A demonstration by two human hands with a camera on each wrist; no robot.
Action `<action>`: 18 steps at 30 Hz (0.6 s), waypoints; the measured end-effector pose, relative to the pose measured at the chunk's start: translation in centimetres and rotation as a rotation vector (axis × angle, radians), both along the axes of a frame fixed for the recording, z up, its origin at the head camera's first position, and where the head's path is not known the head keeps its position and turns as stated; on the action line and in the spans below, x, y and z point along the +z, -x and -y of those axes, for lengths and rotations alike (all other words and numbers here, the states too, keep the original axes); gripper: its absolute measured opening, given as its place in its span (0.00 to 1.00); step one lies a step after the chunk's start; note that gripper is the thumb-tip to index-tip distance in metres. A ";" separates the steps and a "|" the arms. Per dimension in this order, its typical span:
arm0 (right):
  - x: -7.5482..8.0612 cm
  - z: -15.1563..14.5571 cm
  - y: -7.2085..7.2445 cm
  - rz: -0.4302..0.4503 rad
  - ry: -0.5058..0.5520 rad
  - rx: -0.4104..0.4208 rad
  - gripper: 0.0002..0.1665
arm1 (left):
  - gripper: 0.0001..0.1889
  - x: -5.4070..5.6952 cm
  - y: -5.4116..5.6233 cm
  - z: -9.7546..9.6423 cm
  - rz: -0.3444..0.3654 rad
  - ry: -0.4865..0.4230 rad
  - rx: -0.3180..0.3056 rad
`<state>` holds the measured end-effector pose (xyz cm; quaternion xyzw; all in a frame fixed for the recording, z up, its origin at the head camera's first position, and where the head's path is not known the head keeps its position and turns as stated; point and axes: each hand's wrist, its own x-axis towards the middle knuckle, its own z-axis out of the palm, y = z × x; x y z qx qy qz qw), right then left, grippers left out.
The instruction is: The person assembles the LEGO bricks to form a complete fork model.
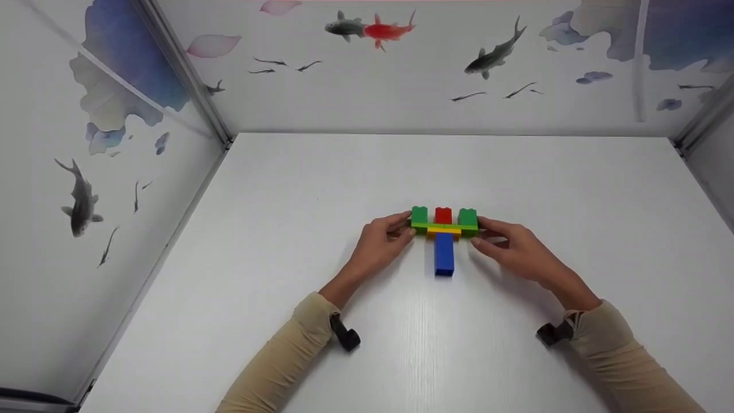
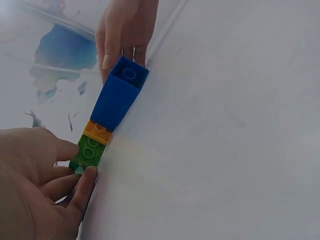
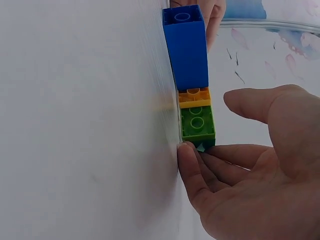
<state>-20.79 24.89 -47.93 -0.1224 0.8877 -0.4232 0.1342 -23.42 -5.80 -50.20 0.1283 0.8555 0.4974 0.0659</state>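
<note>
On the white table lies a figure of joined toy building bricks. Its long blue bricks (image 1: 444, 253) point toward me, below a small yellow piece (image 1: 457, 233) and a light-green crossbar (image 1: 444, 226). Two green bricks (image 1: 467, 218) sit at the crossbar's ends, with a red brick (image 1: 443, 215) between them. My left hand (image 1: 381, 241) holds the left end, its thumb at the light-green piece (image 2: 90, 151) and its fingers at the end. My right hand (image 1: 519, 252) touches the right end with its fingertips, while its thumb (image 3: 245, 104) stands apart from the bricks.
The white tabletop (image 1: 321, 172) stretches around the bricks. White panels printed with fish and petals stand at the back (image 1: 401, 103) and left (image 1: 34, 275). A dark strap device (image 1: 345, 334) is on the left wrist, and another (image 1: 553, 334) on the right.
</note>
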 end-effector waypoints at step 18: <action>-0.1 -0.2 0.1 -0.010 0.032 0.024 0.43 | 0.28 0.1 -0.1 0.0 0.004 0.033 0.011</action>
